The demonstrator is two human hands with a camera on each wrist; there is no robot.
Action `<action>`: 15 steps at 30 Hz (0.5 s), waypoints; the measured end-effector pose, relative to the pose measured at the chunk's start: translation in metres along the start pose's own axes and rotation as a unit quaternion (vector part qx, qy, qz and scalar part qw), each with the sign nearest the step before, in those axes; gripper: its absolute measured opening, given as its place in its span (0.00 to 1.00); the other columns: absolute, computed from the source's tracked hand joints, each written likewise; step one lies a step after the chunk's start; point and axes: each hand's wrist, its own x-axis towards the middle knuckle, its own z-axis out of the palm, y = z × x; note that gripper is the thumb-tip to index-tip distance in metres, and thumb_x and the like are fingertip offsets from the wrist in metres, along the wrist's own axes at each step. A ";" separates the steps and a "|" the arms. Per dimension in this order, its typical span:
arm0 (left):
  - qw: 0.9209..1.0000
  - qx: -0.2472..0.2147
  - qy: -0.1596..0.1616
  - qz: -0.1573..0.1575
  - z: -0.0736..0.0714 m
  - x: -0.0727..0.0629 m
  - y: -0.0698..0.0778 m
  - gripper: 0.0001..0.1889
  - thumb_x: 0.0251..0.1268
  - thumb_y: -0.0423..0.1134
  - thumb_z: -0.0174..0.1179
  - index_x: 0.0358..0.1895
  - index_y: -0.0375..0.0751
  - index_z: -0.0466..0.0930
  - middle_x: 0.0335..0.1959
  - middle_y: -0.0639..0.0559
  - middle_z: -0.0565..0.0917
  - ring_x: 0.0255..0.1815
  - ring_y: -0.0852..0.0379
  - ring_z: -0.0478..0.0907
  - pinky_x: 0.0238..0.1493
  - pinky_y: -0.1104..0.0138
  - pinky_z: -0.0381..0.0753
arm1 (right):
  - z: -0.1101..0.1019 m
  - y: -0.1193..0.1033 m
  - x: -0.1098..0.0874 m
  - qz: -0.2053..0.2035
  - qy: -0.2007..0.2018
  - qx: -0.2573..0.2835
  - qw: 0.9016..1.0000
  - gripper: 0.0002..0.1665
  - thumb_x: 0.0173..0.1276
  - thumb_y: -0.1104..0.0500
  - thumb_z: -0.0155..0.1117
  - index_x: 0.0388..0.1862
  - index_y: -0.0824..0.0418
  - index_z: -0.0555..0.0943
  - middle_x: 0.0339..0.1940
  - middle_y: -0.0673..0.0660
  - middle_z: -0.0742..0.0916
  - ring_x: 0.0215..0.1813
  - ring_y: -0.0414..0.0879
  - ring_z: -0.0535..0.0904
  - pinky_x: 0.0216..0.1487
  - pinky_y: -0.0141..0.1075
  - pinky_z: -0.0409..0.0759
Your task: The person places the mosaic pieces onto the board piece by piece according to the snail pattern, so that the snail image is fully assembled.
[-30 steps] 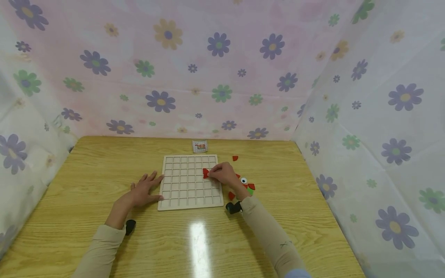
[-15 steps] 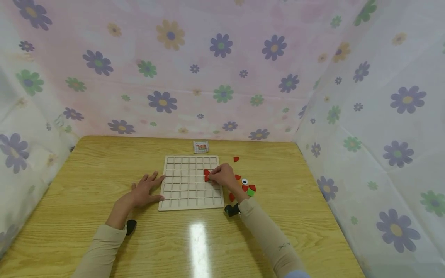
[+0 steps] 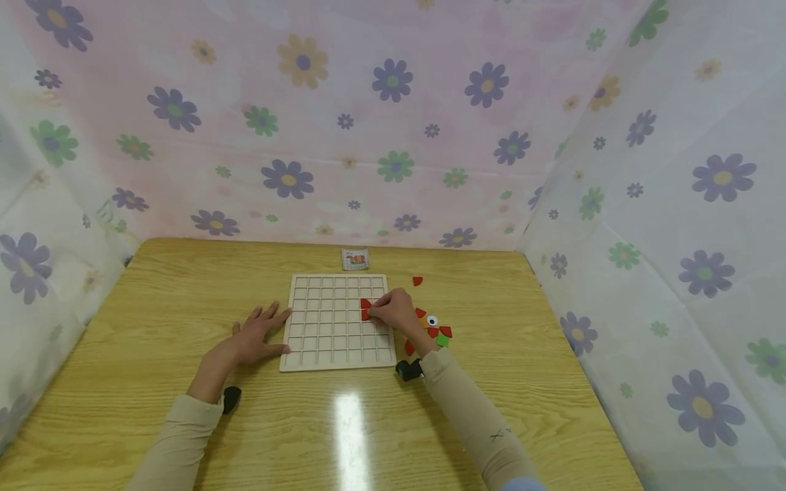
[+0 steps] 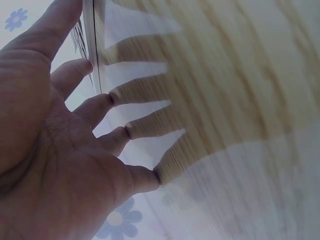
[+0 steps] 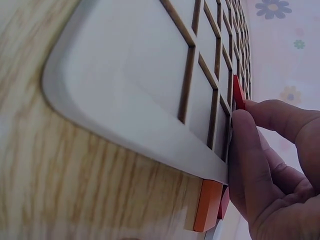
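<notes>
My right hand (image 3: 396,310) is over the right side of a pale wooden grid board (image 3: 325,341), thumb and finger pinching a red quarter-circle piece (image 3: 365,315). Directly behind it lies another red piece (image 3: 366,303) in the grid. In the right wrist view, the pinched red piece (image 5: 238,92) stands slightly tilted at the fingertips, against the grid ridges. My left hand (image 3: 248,341) lies with spread fingers at the board's left edge, thumb and fingertips touching there. The left wrist view has the palm of that hand (image 4: 65,150) with nothing in it.
Right of the board lie several red pieces, a green piece (image 3: 443,340), an orange piece (image 5: 208,205) and a white eye piece (image 3: 432,320). One red piece (image 3: 417,281) sits apart, farther back. A small picture card (image 3: 355,259) is behind the board. Flowered cloth surrounds the table.
Over the last second my right hand has shifted slightly toward me with its red piece, which now sits just below the other red one. The left hand has stayed at the board's edge.
</notes>
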 end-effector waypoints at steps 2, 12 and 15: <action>1.000 0.001 -0.001 -0.001 -0.001 0.000 0.001 0.43 0.69 0.48 0.66 0.80 0.35 0.56 0.81 0.26 0.46 0.78 0.19 0.37 0.62 0.18 0.36 | 0.000 0.000 0.001 -0.002 0.002 -0.001 1.000 0.07 0.63 0.62 0.75 0.31 0.67 0.89 0.29 0.59 0.90 0.23 0.41 0.85 0.30 0.34 0.85; 1.000 0.003 0.002 0.003 -0.001 -0.002 0.003 0.43 0.68 0.48 0.67 0.79 0.35 0.57 0.80 0.25 0.47 0.77 0.18 0.38 0.62 0.18 0.37 | 0.002 0.006 0.002 -0.024 0.018 -0.006 1.000 0.06 0.62 0.63 0.76 0.30 0.67 0.89 0.27 0.59 0.90 0.23 0.42 0.85 0.30 0.34 0.85; 1.000 0.001 0.003 0.003 -0.001 -0.001 0.002 0.43 0.68 0.48 0.67 0.79 0.35 0.57 0.80 0.25 0.47 0.77 0.18 0.38 0.61 0.18 0.37 | 0.003 0.006 0.002 -0.033 0.022 -0.011 0.999 0.06 0.62 0.63 0.76 0.31 0.67 0.89 0.27 0.59 0.90 0.23 0.42 0.84 0.29 0.34 0.84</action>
